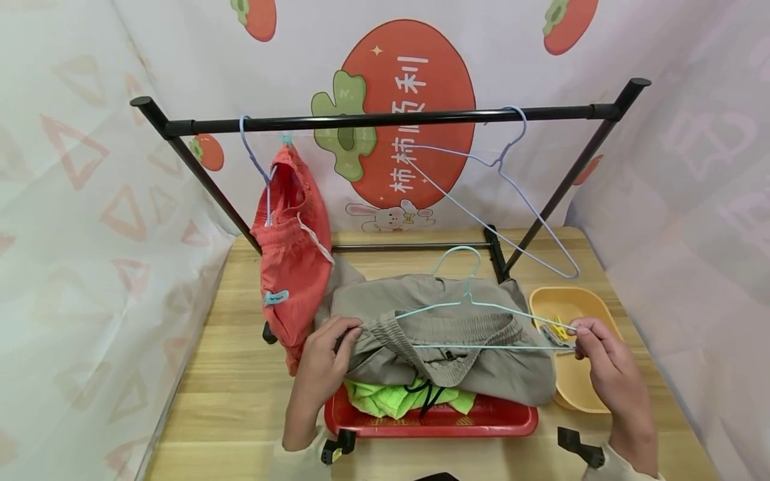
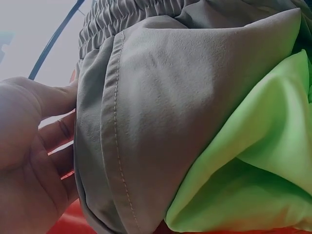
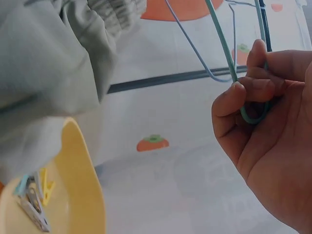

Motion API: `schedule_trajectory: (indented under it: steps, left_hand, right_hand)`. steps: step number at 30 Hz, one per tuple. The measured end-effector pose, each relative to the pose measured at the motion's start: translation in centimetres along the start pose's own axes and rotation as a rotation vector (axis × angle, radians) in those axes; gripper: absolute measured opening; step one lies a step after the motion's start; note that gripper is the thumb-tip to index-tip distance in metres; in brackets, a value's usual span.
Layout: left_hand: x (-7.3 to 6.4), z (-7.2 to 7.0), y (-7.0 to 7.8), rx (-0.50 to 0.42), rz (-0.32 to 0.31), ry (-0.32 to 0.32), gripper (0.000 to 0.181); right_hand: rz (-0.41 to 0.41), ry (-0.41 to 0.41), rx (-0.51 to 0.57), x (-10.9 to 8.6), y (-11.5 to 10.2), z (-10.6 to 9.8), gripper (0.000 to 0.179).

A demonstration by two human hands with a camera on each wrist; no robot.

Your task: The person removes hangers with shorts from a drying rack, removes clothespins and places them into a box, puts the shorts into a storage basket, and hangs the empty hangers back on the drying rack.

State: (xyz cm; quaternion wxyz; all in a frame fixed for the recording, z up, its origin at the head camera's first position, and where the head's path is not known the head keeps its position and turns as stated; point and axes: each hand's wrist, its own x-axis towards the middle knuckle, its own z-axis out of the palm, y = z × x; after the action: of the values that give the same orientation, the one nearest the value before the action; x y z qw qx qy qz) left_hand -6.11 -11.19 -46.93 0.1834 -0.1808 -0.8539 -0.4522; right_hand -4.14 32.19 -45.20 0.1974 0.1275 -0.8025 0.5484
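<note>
My left hand (image 1: 321,361) pinches the left side of a pair of grey-brown drawstring pants (image 1: 385,294) near the elastic waistband. In the left wrist view, the thumb and fingers close on the cloth edge. With my right hand (image 1: 610,364) I hold a mint-green wire hanger (image 1: 467,295) by its right corner, the fingers curled round the bend in the right wrist view. The hanger's left end reaches inside the open waistband, where it is hidden. Its right end sticks out past the pants, and its hook points toward the rack.
Beneath the pants lies bright green clothing (image 1: 385,399) in a red basket (image 1: 433,429). A black rack (image 1: 373,120) bears red shorts (image 1: 295,260) at the left and a bare lilac hanger (image 1: 502,160) at the right. Clothespins (image 1: 561,327) lie in a yellow tub (image 1: 580,391).
</note>
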Motion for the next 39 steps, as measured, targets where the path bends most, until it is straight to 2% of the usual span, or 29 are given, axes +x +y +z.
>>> schedule_trajectory:
  steps: [8,15,21,24,30,36,39]
  left_hand:
    - [0.0,-0.4,-0.4,0.031,-0.007,0.018,0.011]
    - [0.0,-0.6,-0.5,0.040,-0.039,0.012,0.009]
    - [-0.1,-0.6,-0.7,0.053,-0.048,0.017,0.008]
    - [-0.2,-0.6,-0.8,0.056,-0.052,0.012,0.007]
    - [-0.4,-0.7,-1.0,0.066,-0.061,0.013,0.008]
    - [-0.5,-0.6,-1.3,0.095,-0.064,0.015,0.007]
    - [-0.5,-0.4,-1.3,0.101,-0.073,0.007,0.005]
  right_hand:
    - [-0.009,-0.017,-0.102,-0.2,0.0,-1.5,0.021]
    - [-0.042,-0.040,-0.042,-0.2,-0.2,-2.6,0.022]
    - [0.014,0.039,-0.124,-0.2,-0.9,-3.2,0.016]
    - [0.050,0.065,-0.113,-0.4,-1.1,-3.5,0.017]
    - [0.082,0.114,-0.034,-1.1,-0.9,-4.1,0.019]
    - [0.043,0.158,0.229,-1.0,-0.5,-4.0,0.021]
    - [0.038,0.184,0.272,-0.7,-0.5,-3.6,0.021]
